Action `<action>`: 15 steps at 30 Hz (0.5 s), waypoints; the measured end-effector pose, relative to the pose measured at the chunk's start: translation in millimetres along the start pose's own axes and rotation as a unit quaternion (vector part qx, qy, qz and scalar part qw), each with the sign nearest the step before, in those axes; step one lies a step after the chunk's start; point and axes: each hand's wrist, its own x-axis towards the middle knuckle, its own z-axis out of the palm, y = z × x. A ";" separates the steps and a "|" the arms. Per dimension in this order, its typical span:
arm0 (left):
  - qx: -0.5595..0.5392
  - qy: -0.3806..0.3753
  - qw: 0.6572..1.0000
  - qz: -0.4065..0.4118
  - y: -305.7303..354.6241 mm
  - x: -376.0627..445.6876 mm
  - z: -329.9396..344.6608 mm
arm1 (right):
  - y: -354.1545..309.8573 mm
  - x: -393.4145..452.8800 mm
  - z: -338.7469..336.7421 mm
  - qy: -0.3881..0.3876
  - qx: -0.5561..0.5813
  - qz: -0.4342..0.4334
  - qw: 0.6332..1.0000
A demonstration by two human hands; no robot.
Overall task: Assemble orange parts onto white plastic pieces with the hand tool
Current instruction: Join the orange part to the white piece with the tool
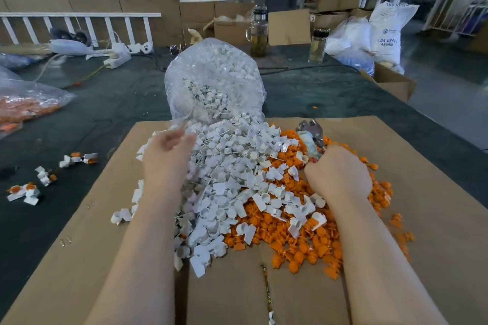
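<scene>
On a flattened brown cardboard sheet (435,192) laid over a dark work table, your two bare hands work a mixed heap of parts. Your right hand (339,174) is curled round the taped handle of the metal hand tool (311,137), whose steel head points up and away from you over the pile of small orange plastic parts (303,248). Your left hand (166,155) reaches forward with loosely spread fingers over the mound of white plastic pieces (227,166), at the mouth of the clear plastic bag (214,79) they spill from; whether it has a piece between its fingers you cannot tell, as the fingertips are blurred. The white and orange heaps touch and overlap in the middle. To your left, on the table, lie a few assembled white-and-orange pieces (23,191).

The step looks like picking the next white piece. Take a single one from the loose edge, not the bag's mouth, so the mound does not slide. Keep the tool's head clear of the pile while you fetch an orange part from just beside your right hand.
</scene>
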 end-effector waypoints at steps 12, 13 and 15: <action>0.303 -0.058 0.933 0.184 -23.2 0.4 20.9 | 5.3 7.4 14.2 -0.065 -0.174 0.012 0.983; 0.306 -0.056 0.933 0.184 -22.7 -0.3 20.8 | 5.7 8.5 16.1 -0.061 -0.176 0.012 0.983; 0.310 -0.052 0.932 0.179 -22.3 -1.0 21.4 | 6.6 10.2 18.3 -0.053 -0.181 0.008 0.982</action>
